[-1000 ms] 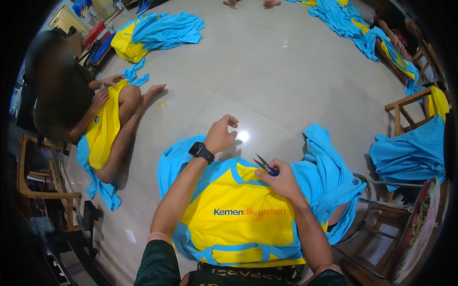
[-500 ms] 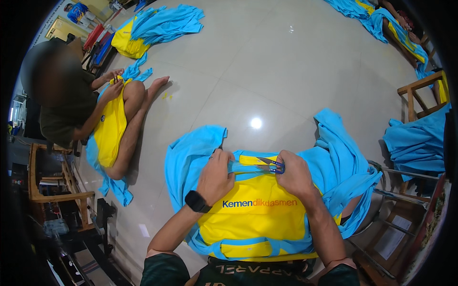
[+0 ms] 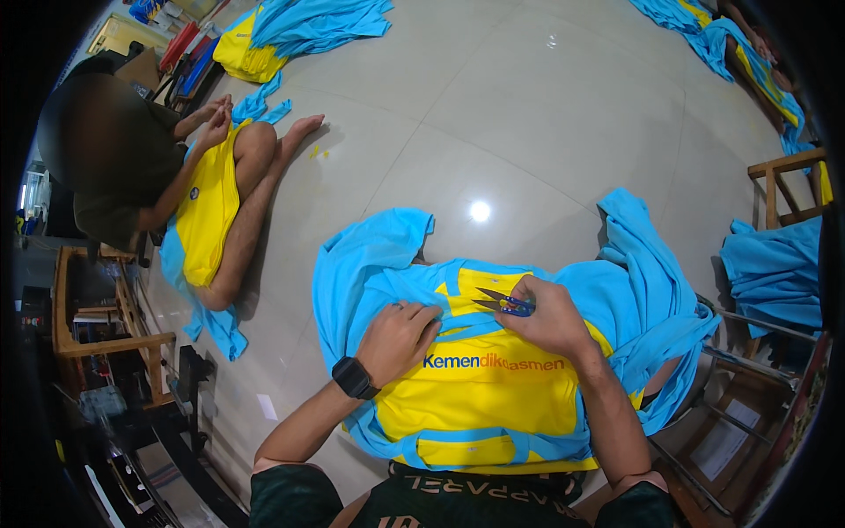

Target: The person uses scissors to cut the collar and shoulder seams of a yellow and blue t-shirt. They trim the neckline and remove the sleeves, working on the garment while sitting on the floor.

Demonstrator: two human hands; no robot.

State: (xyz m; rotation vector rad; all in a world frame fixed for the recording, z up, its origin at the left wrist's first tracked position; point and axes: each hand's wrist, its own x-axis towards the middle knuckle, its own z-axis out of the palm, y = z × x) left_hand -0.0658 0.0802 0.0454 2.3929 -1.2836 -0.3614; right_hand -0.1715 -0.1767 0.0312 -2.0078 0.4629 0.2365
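A yellow and light-blue shirt [image 3: 475, 405] lies spread in front of me, printed lettering across its yellow panel. My left hand [image 3: 396, 339], with a black watch [image 3: 353, 377] on its wrist, has bent fingers gripping the blue band left of centre. My right hand [image 3: 550, 312] grips small blue-handled snips [image 3: 515, 306], their pointed blades aimed left over a small yellow strip [image 3: 480, 280] at the shirt's upper edge. Blue fabric bunches to either side of both hands.
A seated co-worker [image 3: 123, 167] at left works on another shirt [image 3: 202, 220]. More garments [image 3: 308, 22] lie at the back and upper right. Wooden frames [image 3: 114, 348] stand left; a wooden chair [image 3: 775, 176], blue fabric [image 3: 766, 273] and metal-framed furniture [image 3: 739, 378] are at right.
My left hand has come down from above the floor onto the shirt. The snips in my right hand have turned leftward, and the yellow strip at the top edge now shows.
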